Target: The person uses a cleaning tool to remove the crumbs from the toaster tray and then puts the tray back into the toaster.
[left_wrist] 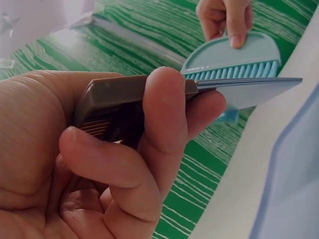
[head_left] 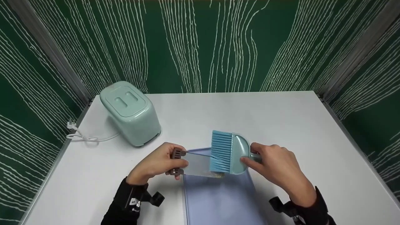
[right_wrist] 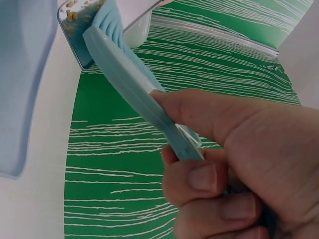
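Blue-bristled brush (head_left: pixel 231 153) over metal tray (head_left: pixel 197 165), crumbs (right_wrist: pixel 74 15) at one end

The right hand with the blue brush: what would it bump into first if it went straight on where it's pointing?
Probably the grey tray in the left hand, met through the brush ahead of the right hand; exact depth is unclear.

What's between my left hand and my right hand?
In the head view: the crumb tray in your left hand, then the hand brush in your right hand, with a lavender tray below.
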Demonstrator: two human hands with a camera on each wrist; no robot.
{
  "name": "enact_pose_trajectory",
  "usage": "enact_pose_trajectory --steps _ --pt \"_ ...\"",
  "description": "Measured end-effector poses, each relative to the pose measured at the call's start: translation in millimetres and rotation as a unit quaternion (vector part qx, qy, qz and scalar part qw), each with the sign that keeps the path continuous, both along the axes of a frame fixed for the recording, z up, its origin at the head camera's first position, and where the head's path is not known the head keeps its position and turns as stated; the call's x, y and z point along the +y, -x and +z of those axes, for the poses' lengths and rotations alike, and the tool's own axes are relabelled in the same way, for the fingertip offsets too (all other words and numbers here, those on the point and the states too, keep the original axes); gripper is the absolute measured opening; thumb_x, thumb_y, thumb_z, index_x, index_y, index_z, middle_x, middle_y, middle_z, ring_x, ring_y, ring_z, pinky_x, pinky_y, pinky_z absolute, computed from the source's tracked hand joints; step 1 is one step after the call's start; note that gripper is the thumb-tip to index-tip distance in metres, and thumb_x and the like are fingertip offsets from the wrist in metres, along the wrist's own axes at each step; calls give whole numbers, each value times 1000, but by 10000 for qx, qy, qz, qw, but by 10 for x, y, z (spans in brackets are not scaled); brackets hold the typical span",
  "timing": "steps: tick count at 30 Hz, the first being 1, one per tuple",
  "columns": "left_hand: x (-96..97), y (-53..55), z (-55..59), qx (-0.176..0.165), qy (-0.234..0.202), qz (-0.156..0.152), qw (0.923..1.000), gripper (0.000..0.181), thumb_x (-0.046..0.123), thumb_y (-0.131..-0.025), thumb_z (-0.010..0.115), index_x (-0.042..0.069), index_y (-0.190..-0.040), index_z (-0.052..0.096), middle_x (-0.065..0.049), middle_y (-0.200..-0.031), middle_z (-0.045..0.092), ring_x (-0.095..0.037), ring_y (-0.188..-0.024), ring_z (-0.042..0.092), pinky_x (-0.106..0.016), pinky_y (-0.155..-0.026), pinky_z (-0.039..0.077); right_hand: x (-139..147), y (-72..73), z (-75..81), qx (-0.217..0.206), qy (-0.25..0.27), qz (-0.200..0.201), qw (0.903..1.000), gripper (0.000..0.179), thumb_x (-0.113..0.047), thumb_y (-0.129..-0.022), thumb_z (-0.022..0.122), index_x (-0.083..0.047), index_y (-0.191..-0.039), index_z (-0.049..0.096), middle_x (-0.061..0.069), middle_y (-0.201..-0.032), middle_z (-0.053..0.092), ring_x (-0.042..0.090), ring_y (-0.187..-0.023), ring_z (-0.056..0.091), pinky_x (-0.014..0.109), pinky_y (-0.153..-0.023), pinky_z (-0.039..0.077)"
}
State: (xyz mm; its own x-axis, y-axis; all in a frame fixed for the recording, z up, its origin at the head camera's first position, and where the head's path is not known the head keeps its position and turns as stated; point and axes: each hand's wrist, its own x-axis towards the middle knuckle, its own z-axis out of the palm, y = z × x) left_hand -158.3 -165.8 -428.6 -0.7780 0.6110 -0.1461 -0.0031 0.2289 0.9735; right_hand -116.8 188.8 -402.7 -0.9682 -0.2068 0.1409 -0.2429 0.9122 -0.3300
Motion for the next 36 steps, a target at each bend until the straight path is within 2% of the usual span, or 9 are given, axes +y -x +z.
enact_pose_trajectory --steps 5,12,21,24,30,33,36 --pt "1 -8 0 62 13 -14 10000 10 3 -98 66 -3 -105 67 1 -67 64 -8 -51 68 -16 -44 39 54 -17 15 0 -55 27 10000 31 -42 -91 84 -23 -80 61 -8 -61 51 12 -57 42 30 -50 27" --pt "0 -23 12 89 16 6 10000 13 3 -97 66 -6 -106 69 2 -66 63 -9 -50 67 -16 -43 39 110 -49 34 44 -280 14 9996 27 -40 -89 84 -22 -83 65 -8 -59 47 12 -55 41 29 -49 26" --pt "13 -30 11 114 71 25 9999 15 3 -97 66 -9 -105 68 2 -69 63 -7 -51 67 -16 -45 43 173 -74 105 -252 -517 51 9983 26 -41 -88 86 -20 -86 70 -7 -65 59 13 -57 47 30 -48 32" --pt "17 -26 11 147 104 53 9998 15 4 -97 67 -9 -105 67 2 -70 62 -7 -52 67 -16 -46 44 205 -89 138 -272 -546 8 9981 27 -42 -88 85 -21 -85 69 -7 -63 57 14 -57 47 31 -49 32" --pt "20 -21 12 78 127 140 9998 14 4 -97 67 -8 -105 66 1 -72 62 -9 -53 67 -16 -47 44 242 -117 193 2 -298 -66 9995 32 -45 -90 84 -24 -81 62 -8 -60 48 13 -56 42 30 -50 27" --pt "29 -19 5 67 138 117 9998 12 5 -98 67 -6 -103 64 1 -71 61 -8 -53 67 -16 -47 42 210 -124 202 278 -42 7 9996 35 -47 -91 84 -25 -80 58 -11 -59 43 10 -56 37 27 -51 23" --pt "39 -20 5 83 146 72 9998 10 7 -100 67 -1 -99 63 2 -69 60 -8 -51 66 -17 -46 40 145 -123 191 615 193 144 9978 40 -45 -91 84 -24 -77 53 -13 -58 33 5 -55 31 24 -52 19"
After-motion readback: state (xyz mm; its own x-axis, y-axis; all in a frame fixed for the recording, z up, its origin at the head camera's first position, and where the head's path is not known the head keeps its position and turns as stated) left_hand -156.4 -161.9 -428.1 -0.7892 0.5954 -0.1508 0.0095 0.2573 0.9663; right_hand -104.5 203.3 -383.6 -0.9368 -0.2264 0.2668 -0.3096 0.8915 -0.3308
